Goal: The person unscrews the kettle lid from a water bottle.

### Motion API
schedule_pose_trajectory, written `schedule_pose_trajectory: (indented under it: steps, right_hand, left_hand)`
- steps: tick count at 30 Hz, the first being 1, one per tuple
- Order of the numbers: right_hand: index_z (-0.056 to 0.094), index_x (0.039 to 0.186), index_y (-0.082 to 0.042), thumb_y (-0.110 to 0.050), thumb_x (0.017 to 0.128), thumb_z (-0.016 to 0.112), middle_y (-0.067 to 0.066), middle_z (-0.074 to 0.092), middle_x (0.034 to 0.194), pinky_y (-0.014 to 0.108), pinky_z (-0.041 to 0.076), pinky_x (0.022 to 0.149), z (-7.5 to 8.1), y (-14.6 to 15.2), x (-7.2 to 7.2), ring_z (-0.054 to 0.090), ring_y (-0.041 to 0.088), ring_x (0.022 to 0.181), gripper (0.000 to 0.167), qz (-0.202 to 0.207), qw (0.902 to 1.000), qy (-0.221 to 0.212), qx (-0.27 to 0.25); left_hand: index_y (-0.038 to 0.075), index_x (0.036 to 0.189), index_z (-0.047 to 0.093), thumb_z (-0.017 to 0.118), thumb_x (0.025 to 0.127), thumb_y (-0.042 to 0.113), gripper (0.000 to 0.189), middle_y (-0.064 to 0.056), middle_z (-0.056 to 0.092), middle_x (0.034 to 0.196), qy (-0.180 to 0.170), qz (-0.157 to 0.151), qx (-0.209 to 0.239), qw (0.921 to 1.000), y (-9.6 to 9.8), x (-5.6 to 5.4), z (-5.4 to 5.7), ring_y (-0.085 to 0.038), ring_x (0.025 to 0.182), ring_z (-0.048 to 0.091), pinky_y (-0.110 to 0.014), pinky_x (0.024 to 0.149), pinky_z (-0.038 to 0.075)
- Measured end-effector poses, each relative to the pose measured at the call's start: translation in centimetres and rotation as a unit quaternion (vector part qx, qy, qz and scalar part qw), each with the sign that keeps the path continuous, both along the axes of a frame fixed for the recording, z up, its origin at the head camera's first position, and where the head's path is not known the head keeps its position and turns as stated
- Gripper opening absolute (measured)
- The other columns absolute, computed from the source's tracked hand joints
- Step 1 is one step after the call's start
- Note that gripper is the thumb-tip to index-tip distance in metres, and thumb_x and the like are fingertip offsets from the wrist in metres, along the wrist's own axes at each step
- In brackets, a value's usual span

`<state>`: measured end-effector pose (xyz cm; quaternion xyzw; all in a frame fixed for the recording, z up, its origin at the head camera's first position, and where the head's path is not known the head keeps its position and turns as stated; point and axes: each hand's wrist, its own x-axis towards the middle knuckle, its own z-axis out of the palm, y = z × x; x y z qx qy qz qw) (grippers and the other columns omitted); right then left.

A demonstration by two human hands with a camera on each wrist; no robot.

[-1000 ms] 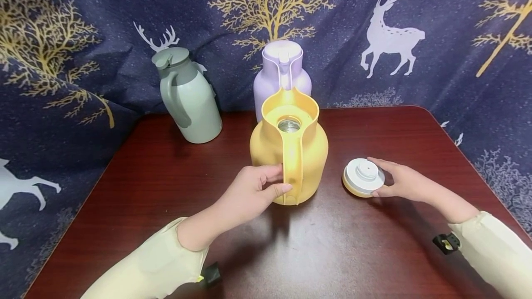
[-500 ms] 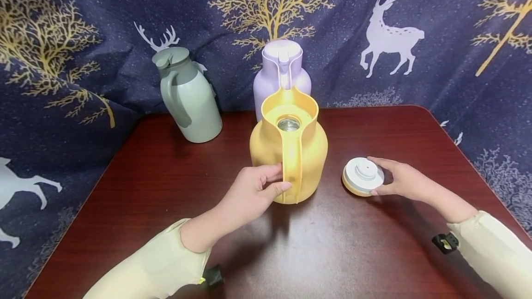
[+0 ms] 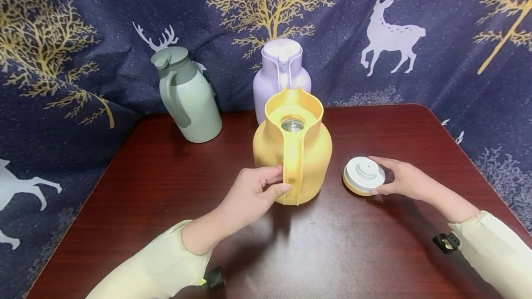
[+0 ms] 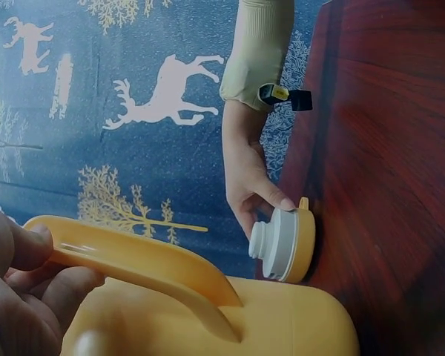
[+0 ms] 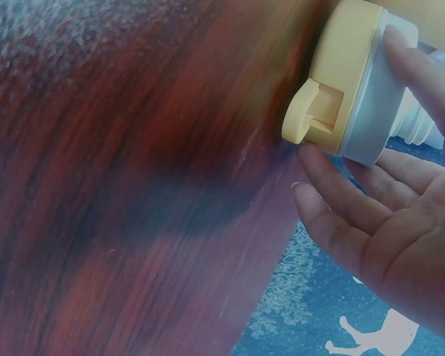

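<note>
A yellow thermos jug stands upright on the table with its round mouth uncovered. My left hand grips the jug's handle, thumb on the near side and fingers curled behind it. The left wrist view shows the handle from the side. To the right of the jug, the lid lies upside down, yellow top down and white threaded plug up. My right hand holds the lid by its right edge between thumb and fingers. In the right wrist view, the lid's yellow tab faces the tabletop side.
A purple thermos jug stands just behind the yellow one, partly hidden by it. Farther left is a green thermos jug with its lid on. The dark red table ends at a patterned blue cloth.
The yellow jug has shifted slightly to the right and turned a little in the last half second. My left hand stays on its handle. The right hand and the lid look nearly still.
</note>
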<state>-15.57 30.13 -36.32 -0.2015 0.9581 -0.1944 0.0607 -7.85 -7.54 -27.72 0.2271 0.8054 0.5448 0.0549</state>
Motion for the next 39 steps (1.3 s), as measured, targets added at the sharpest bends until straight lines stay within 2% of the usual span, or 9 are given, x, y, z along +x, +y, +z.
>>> schedule_pose_trajectory:
  steps: [11,18,25,29,33,36,39]
  right_hand:
    - [0.049,0.142,0.012,-0.033,0.073,0.092,0.035,0.062,0.132,0.063,0.051,0.098,-0.1,0.1,-0.1,0.062,0.047,0.118,0.093,-0.016,0.9999,0.002,-0.002]
    - [0.048,0.142,0.014,-0.033,0.074,0.092,0.038,0.060,0.134,0.065,0.048,0.101,0.0,0.3,-0.1,0.059,0.051,0.122,0.094,-0.032,0.9995,-0.003,0.000]
    - [0.047,0.142,0.015,-0.033,0.074,0.091,0.038,0.060,0.132,0.066,0.047,0.101,0.0,0.5,-0.1,0.058,0.052,0.122,0.094,-0.051,0.9987,-0.009,0.001]
    - [0.047,0.142,0.015,-0.033,0.076,0.090,0.038,0.061,0.131,0.066,0.047,0.100,0.1,0.9,-0.2,0.058,0.052,0.119,0.093,-0.067,0.9976,-0.017,-0.005]
    - [0.045,0.142,0.016,-0.033,0.078,0.088,0.039,0.059,0.131,0.069,0.045,0.101,0.2,1.5,-0.4,0.056,0.053,0.120,0.091,-0.088,0.9958,-0.024,-0.003]
    - [0.045,0.142,0.016,-0.034,0.079,0.087,0.040,0.058,0.131,0.070,0.044,0.101,0.2,2.0,-0.5,0.056,0.054,0.120,0.091,-0.106,0.9940,-0.026,0.000]
    - [0.046,0.140,0.017,-0.034,0.080,0.086,0.040,0.060,0.127,0.069,0.046,0.098,0.2,2.4,-0.7,0.057,0.054,0.114,0.088,-0.120,0.9926,-0.020,-0.001]
  left_hand:
    - [-0.003,0.128,0.069,0.069,0.094,0.002,0.035,-0.018,0.073,0.124,0.022,-0.022,-0.024,0.9992,1.3,-0.7,0.2,-0.026,0.108,0.074,-0.020,0.088,0.060]
    - [-0.002,0.126,0.070,0.069,0.094,0.004,0.032,-0.016,0.074,0.123,0.039,-0.024,-0.047,0.9979,2.2,-1.5,0.5,-0.020,0.104,0.073,-0.017,0.086,0.059]
    - [0.002,0.126,0.072,0.068,0.097,0.010,0.030,-0.012,0.076,0.119,0.060,-0.030,-0.071,0.9953,4.0,-3.0,0.3,-0.015,0.100,0.071,-0.013,0.083,0.054]
    - [0.003,0.134,0.067,0.069,0.097,0.012,0.038,-0.011,0.072,0.129,0.048,-0.035,-0.074,0.9954,5.1,-3.9,0.3,-0.016,0.109,0.071,-0.015,0.087,0.055]
    - [0.005,0.138,0.063,0.068,0.098,0.015,0.042,-0.010,0.067,0.137,0.038,-0.038,-0.092,0.9943,6.3,-5.0,0.4,-0.017,0.123,0.067,-0.020,0.097,0.055]
    - [0.006,0.139,0.062,0.068,0.099,0.016,0.042,-0.009,0.067,0.137,0.031,-0.044,-0.106,0.9929,7.3,-5.7,0.7,-0.017,0.128,0.065,-0.019,0.101,0.053]
    - [0.008,0.138,0.065,0.066,0.100,0.017,0.039,-0.007,0.071,0.131,0.029,-0.051,-0.122,0.9908,8.2,-6.5,1.1,-0.014,0.123,0.067,-0.015,0.096,0.052]
